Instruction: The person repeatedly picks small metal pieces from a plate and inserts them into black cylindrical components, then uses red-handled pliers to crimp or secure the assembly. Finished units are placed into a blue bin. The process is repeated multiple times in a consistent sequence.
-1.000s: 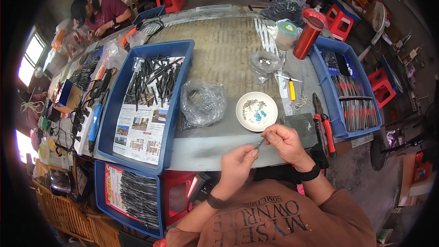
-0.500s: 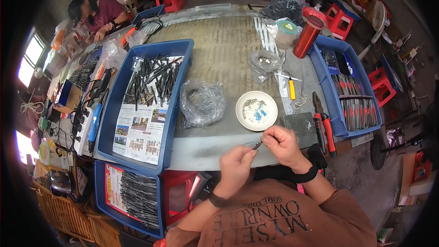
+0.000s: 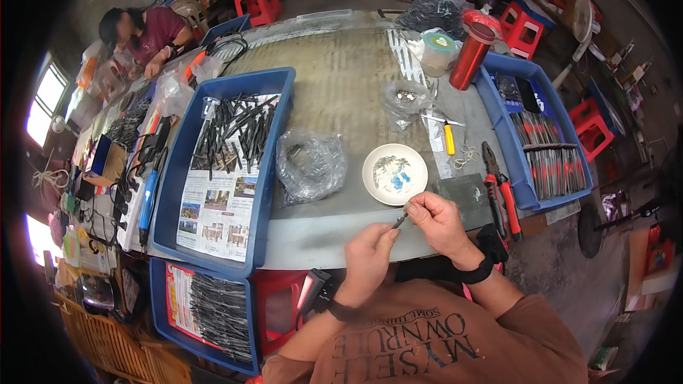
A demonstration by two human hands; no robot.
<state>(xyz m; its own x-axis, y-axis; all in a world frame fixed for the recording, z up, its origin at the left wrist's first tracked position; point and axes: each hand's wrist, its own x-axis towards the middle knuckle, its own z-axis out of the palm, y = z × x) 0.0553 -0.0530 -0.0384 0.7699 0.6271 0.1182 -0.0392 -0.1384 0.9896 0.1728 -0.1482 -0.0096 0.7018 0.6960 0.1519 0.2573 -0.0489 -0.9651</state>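
Note:
Between thumb and fingers, my left hand (image 3: 368, 256) pinches a small dark rod-like part (image 3: 400, 221) over the near table edge. My right hand (image 3: 442, 226) is closed in a pinch at the part's upper end; whatever is between its fingertips is too small to make out. Just beyond the hands lies a white bowl (image 3: 377, 190) with small metal pins and blue bits in it. Left of the bowl rests a clear plastic bag (image 3: 311, 167) with dark contents. A dark flat block (image 3: 462, 195) lies right of the bowl.
A blue tray (image 3: 263, 199) with black slim parts on newspaper stands left, another blue tray (image 3: 254, 313) below it. At right are red-handled pliers (image 3: 503, 195), a yellow-handled tool (image 3: 449, 139), a red flask (image 3: 472, 57) and a blue bin (image 3: 501, 128). A person (image 3: 160, 32) sits far left.
My right fingertips have come closer to the dark part, which now points up toward them more. Both hands stay in nearly the same place. The view has shifted slightly.

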